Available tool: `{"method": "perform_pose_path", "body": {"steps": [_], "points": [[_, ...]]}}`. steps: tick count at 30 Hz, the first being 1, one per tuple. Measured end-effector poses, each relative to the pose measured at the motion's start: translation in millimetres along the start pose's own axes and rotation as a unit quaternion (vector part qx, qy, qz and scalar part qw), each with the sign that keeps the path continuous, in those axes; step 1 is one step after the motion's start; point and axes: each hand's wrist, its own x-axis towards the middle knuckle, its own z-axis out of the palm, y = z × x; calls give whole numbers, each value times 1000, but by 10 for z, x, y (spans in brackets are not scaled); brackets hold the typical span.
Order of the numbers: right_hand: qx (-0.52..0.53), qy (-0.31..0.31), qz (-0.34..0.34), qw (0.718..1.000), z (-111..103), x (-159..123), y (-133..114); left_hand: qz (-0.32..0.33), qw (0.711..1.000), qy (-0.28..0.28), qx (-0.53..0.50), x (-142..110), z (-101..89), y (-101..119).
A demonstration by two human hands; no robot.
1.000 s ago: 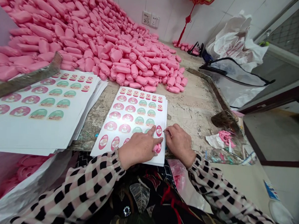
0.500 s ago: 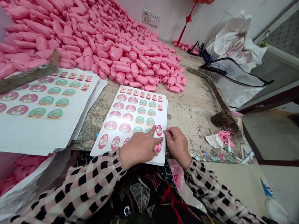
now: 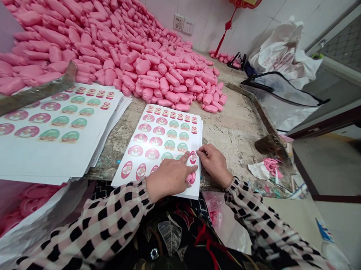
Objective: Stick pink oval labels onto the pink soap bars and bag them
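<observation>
A white sheet of stickers (image 3: 147,173) lies on top of others at the table's front edge, printed with pink and green labels. My left hand (image 3: 168,175) rests on its lower right part, index and middle fingers stretched apart on the paper. Below them the other fingers are curled round a small pink piece (image 3: 190,177), mostly hidden, which resembles the piled ones. Between the fingertips of both hands is a pink oval sticker (image 3: 193,157). My right hand (image 3: 214,163) is pinched, thumb and index fingertips at that sticker's right edge. Whatever is between them is too small to make out.
A large heap of pink bottle-shaped pieces (image 3: 112,45) covers the back left. More sticker sheets (image 3: 44,159) are stacked at left beneath a wooden strip (image 3: 33,93). Another strip (image 3: 252,102) edges the table at right, near pink scraps (image 3: 272,167) and a clear bag (image 3: 287,96).
My right hand's fingertips have moved slightly left and up, from beside the sheet to the oval sticker's edge. My left hand has stayed in place on the sheet.
</observation>
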Motion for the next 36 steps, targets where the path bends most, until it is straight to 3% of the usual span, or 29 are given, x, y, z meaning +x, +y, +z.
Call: {"method": "perform_pose_path", "body": {"steps": [6,12,23,31,36], "points": [[19,-57,-6,998,-107,-1,63,3,1000,4,7,2,19,2],[27,-62,-18,998,-115,8,55,2,1000,-10,-5,26,-4,-33],[34,-17,98,994,-44,-22,-52,-19,997,-75,-28,163,-102,-88],[-18,32,49,998,-137,-81,-207,-15,998,-60,-21,161,-89,-75],[38,68,76,994,-210,-62,-140,-22,998,-61,-23,134,-101,-51]]}}
